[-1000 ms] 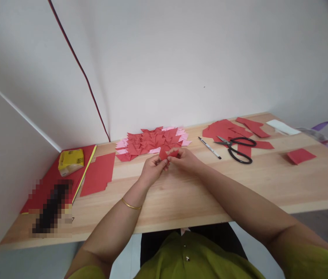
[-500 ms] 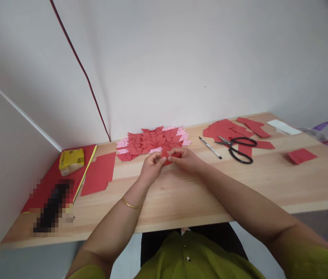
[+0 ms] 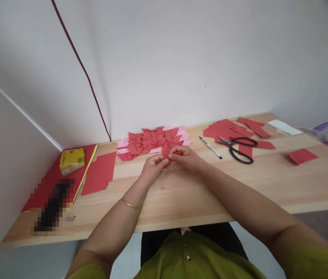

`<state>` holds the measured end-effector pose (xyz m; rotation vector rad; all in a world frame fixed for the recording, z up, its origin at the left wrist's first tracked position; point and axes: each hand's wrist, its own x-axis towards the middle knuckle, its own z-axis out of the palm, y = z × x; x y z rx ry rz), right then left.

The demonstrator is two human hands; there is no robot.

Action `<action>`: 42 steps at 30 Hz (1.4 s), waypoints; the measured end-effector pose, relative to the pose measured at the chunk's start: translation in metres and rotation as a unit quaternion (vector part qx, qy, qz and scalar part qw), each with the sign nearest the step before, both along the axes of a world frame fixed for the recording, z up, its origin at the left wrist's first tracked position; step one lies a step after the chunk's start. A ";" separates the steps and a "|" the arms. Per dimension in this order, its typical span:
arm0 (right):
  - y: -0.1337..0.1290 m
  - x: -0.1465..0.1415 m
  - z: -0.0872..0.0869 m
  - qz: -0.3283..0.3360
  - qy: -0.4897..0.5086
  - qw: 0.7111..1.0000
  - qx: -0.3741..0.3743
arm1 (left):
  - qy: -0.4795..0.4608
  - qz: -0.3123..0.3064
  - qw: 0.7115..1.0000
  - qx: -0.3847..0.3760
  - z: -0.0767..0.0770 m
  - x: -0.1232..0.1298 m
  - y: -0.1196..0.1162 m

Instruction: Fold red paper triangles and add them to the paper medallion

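Note:
Between my two hands is a small piece of folded red paper (image 3: 166, 151), held just above the wooden table. My left hand (image 3: 154, 164) pinches its lower left side between thumb and fingers. On its right side, my right hand (image 3: 185, 155) is closed on the same paper. Fingers cover part of it, so its full shape is hidden. Right behind the hands lies a pile of pointed folded paper pieces (image 3: 149, 141), mostly red with some pink.
Black-handled scissors (image 3: 235, 145) lie on red paper scraps (image 3: 222, 128), with a pen (image 3: 210, 147) beside them. A folded red square (image 3: 302, 155) sits far right. At left are red sheets (image 3: 101, 172) and a yellow packet (image 3: 72, 161). A wall (image 3: 164, 69) stands behind the table.
The red paper has shifted between my fingers, and more of it shows above my left thumb. Both hands stay in nearly the same place.

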<state>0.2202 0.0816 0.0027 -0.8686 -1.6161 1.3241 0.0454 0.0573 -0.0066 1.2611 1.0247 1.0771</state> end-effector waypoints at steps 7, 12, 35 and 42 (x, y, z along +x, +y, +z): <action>-0.001 -0.004 -0.001 -0.019 -0.005 1.000 0.009 | 0.100 -0.002 0.994 0.052 0.010 0.002 -0.003; 0.002 -0.005 -0.005 -0.043 -0.010 0.999 0.011 | 0.108 -0.001 0.993 0.046 0.012 0.003 -0.002; 0.001 0.002 -0.003 -0.008 0.004 1.000 -0.020 | -0.050 -0.019 0.997 -0.060 0.002 0.003 -0.003; -0.002 0.001 0.004 0.001 -0.028 1.000 0.005 | -0.009 0.002 1.000 -0.004 -0.003 0.001 -0.001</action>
